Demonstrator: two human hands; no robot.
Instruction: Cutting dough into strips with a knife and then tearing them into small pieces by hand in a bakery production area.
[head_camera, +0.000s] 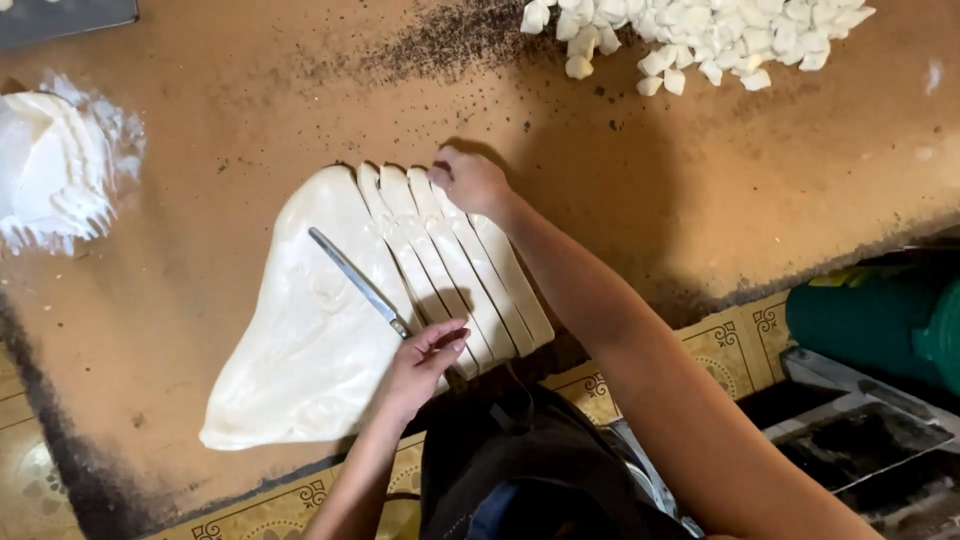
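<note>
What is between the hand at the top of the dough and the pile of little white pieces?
Nothing but bare brown table, speckled with dark crumbs, lies between the right hand and the pile of dough pieces, as the head view shows.

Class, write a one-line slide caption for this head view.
Left hand holds a knife on dough sheet; right hand touches strips.

A flour heap (55, 165), cut dough pieces (700, 35) and a green container (880, 325) lie around.

A brown board (700, 180) dusted with dark specks. At its centre lies a flattened dough sheet (310, 340), flour mound (55, 165) at nine o'clock, cut dough pieces (720, 35) at one o'clock.
</note>
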